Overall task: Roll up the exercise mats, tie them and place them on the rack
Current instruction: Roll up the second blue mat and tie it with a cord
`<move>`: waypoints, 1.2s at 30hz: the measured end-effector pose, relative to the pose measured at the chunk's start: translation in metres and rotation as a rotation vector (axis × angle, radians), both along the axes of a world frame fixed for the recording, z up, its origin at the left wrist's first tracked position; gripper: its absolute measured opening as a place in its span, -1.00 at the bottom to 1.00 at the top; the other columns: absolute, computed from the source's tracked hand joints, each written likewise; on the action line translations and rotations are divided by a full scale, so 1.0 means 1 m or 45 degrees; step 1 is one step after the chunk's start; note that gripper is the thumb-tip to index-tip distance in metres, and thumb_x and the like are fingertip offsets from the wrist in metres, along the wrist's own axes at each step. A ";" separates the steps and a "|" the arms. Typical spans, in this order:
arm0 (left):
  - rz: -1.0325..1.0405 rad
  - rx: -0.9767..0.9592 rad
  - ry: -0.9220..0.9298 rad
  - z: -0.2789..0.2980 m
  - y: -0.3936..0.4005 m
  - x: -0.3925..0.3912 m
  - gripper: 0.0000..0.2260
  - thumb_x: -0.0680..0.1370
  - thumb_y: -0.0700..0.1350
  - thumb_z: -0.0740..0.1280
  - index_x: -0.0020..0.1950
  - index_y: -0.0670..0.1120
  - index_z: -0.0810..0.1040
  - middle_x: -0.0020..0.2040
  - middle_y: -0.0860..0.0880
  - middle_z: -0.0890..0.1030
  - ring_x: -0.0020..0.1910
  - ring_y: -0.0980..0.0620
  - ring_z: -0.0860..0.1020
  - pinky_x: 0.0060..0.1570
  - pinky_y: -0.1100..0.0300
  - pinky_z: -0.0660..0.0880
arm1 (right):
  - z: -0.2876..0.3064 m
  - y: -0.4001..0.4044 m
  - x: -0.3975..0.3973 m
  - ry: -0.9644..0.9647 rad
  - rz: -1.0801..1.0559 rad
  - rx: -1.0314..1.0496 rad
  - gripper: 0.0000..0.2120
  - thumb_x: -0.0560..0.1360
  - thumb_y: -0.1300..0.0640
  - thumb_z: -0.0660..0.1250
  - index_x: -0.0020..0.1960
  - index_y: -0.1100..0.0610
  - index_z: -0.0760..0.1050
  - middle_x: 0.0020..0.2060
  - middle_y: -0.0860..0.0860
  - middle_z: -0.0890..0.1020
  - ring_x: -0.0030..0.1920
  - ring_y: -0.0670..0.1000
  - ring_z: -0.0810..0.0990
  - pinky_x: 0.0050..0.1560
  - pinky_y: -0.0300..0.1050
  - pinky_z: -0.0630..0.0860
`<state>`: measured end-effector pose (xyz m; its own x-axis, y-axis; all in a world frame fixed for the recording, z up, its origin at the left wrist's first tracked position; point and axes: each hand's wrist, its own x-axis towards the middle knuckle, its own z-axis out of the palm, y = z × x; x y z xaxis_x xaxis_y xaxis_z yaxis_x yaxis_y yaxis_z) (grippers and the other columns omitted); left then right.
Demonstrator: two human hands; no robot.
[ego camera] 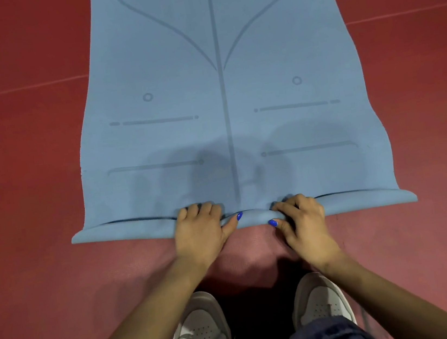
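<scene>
Mat (pixel 224 98) lies flat on floor (pixel 17 168), extending away from person. Near edge curled into a low roll. Left hand (pixel 200 232) and right hand (pixel 302 223) grip roll side by side near its middle. Shoes (pixel 201 331) behind hands.

I find one exercise mat (pixel 224 98), light blue, printed with darker alignment marks: a centre line, paired bars, two small circles and curved lines further up. It lies flat on the floor, stretching away from me. Its near end is turned over into a small first roll (pixel 128 230) across the full width, pinched flatter at the middle
</scene>
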<state>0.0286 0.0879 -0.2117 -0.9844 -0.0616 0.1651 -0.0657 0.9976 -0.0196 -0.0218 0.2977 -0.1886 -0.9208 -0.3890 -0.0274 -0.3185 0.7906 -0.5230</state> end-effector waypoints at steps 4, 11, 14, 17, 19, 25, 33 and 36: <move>0.006 -0.015 0.016 -0.003 0.002 0.000 -0.52 0.54 0.26 0.09 -0.26 -0.06 0.57 -0.34 -0.01 0.56 -0.34 -0.07 0.50 -0.21 0.06 0.30 | 0.007 -0.010 0.000 0.050 0.003 0.160 -0.62 0.38 -0.02 0.17 -0.02 0.16 0.65 -0.18 0.06 0.56 -0.21 0.17 0.55 -0.07 -0.02 0.38; -0.084 0.010 0.046 -0.001 -0.001 -0.005 -0.57 0.52 0.21 0.15 -0.26 -0.08 0.60 -0.35 -0.03 0.58 -0.37 -0.08 0.53 -0.35 0.10 0.45 | 0.012 -0.033 0.001 0.009 0.152 0.162 -0.61 0.48 -0.12 0.14 0.07 0.06 0.62 -0.07 0.00 0.55 -0.07 0.00 0.32 -0.01 -0.10 0.20; -0.101 0.018 0.015 0.000 -0.001 -0.003 -0.62 0.52 0.17 0.16 -0.23 -0.04 0.62 -0.32 -0.01 0.58 -0.37 -0.06 0.53 -0.39 0.12 0.46 | 0.006 -0.033 -0.001 -0.066 0.091 0.162 -0.64 0.43 -0.12 0.14 -0.03 0.03 0.63 -0.16 -0.02 0.55 -0.11 0.06 0.45 -0.08 -0.08 0.29; -0.153 0.047 -0.068 0.006 -0.002 -0.008 -0.66 0.53 0.08 0.15 -0.27 -0.02 0.61 -0.33 0.02 0.59 -0.37 -0.05 0.55 -0.38 0.15 0.46 | 0.009 -0.038 -0.011 -0.163 0.093 0.169 -0.64 0.41 -0.13 0.14 -0.04 0.01 0.62 -0.13 -0.01 0.56 -0.08 0.14 0.52 -0.08 -0.07 0.24; -0.166 0.052 -0.066 0.012 -0.003 -0.016 -0.66 0.51 -0.01 0.14 -0.36 -0.05 0.58 -0.37 0.00 0.59 -0.42 -0.06 0.55 -0.43 0.19 0.46 | 0.014 -0.042 -0.018 -0.233 0.130 0.254 -0.66 0.51 -0.12 0.11 0.04 -0.03 0.59 -0.01 -0.04 0.54 0.08 0.08 0.46 -0.02 -0.10 0.16; -0.085 0.163 -0.134 0.018 -0.001 -0.014 -0.66 0.49 -0.01 0.16 -0.42 -0.06 0.55 -0.42 -0.03 0.56 -0.46 -0.08 0.53 -0.42 0.16 0.47 | 0.017 -0.038 -0.016 -0.273 0.238 0.367 -0.74 0.59 -0.08 0.12 0.16 -0.07 0.51 0.10 -0.11 0.48 0.21 -0.02 0.35 0.10 -0.14 0.14; 0.003 0.222 -0.134 0.020 0.002 -0.012 -0.69 0.42 0.03 0.21 -0.48 -0.04 0.50 -0.50 0.01 0.50 -0.52 -0.03 0.51 -0.45 0.17 0.45 | 0.006 -0.040 -0.012 -0.158 0.168 0.385 -0.75 0.30 -0.16 0.10 -0.41 -0.16 0.50 -0.42 -0.21 0.47 -0.37 -0.14 0.54 -0.28 -0.27 0.24; 0.062 0.227 -0.159 0.023 0.001 -0.020 -0.68 0.38 0.02 0.19 -0.54 -0.07 0.46 -0.56 -0.02 0.48 -0.60 -0.04 0.49 -0.56 0.24 0.39 | 0.009 -0.042 -0.011 -0.050 0.135 0.332 -0.85 0.31 -0.12 0.21 -0.36 -0.09 0.43 -0.46 -0.17 0.45 -0.41 -0.10 0.51 -0.29 -0.26 0.24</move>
